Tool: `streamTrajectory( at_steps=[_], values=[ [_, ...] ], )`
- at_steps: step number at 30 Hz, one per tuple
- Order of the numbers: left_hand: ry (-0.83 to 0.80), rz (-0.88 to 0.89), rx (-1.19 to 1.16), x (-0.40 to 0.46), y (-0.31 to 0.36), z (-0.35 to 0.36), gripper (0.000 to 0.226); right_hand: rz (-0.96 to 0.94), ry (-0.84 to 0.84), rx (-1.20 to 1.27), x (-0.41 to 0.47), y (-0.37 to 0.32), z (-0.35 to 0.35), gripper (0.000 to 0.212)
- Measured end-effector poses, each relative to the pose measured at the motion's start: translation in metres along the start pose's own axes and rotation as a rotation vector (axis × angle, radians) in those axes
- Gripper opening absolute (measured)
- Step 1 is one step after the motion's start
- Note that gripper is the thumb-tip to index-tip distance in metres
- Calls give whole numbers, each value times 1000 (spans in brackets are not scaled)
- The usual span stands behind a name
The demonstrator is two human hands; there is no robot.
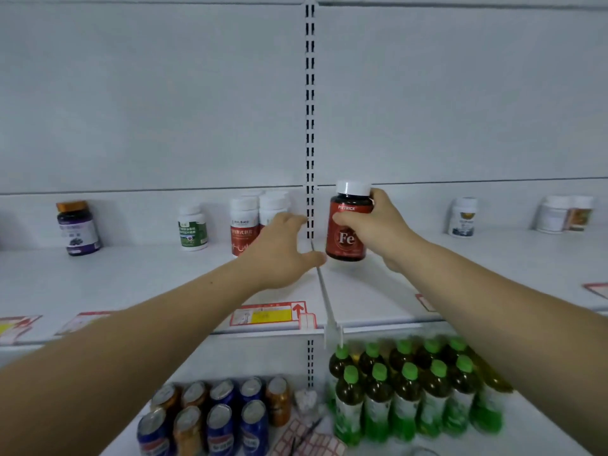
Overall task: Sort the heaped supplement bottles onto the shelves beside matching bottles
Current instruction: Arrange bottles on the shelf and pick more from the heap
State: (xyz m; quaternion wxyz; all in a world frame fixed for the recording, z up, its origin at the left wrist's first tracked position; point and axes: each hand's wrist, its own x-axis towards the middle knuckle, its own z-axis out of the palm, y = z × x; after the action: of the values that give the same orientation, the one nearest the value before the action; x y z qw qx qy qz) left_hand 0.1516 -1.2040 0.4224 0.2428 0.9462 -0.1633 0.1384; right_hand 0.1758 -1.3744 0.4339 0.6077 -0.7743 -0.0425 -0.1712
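A: Where was the bottle?

B: Right hand (378, 222) had it, a dark Fe bottle (347, 225) with red label and white cap, fingers wrapped round the upper body just under the cap. Upright, at the upper shelf (131, 274), just right of the slotted upright (310, 126). Couldn't tell if its base was touching the shelf or just above it.

A: Left hand?

B: Left hand (279, 251) was relaxed and spread, gripping nothing, reaching toward the white-capped red-label bottles (245, 225) just left of the upright. It covered part of them; couldn't tell if it touched.

A: Other stuff on that shelf?

B: Far left a purple-label bottle (78, 228) with an orange cap, then a green-label bottle (193, 229) with a white cap. To the right, a white bottle with a dark label (463, 217), and at the far end a pair of white bottles (564, 213), blurred. Contents not visible in any of them. Red price tags (273, 314) along the front edge.

A: Below?

B: Lower shelf (543, 436) held blue and orange drink cans (210, 419) on the left, and green-capped drink bottles (408, 390) of dark liquid in rows on the right. Sheets of red stickers (306, 439) lay between them.
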Motion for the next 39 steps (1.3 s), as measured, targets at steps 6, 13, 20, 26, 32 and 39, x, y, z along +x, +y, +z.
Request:
streamTrajectory(
  at_steps=[6,13,20,26,32,39],
  values=[
    [-179,46,-352,7,70,34,70,54,115,-7,-30,1,-67,50],
    [-306,158,-566,20,191,102,81,74,262,-48,-75,11,-204,40],
    [-501,302,-825,18,391,207,78,58,455,-135,-130,35,-410,43],
    [-701,405,-925,9,582,299,65,102,589,-234,-177,52,-601,50],
    [-803,518,-893,28,721,371,65,139,720,-230,-186,81,-746,51],
    [-842,684,-629,118,814,453,67,124,732,-237,-120,151,-871,49]
  ],
)
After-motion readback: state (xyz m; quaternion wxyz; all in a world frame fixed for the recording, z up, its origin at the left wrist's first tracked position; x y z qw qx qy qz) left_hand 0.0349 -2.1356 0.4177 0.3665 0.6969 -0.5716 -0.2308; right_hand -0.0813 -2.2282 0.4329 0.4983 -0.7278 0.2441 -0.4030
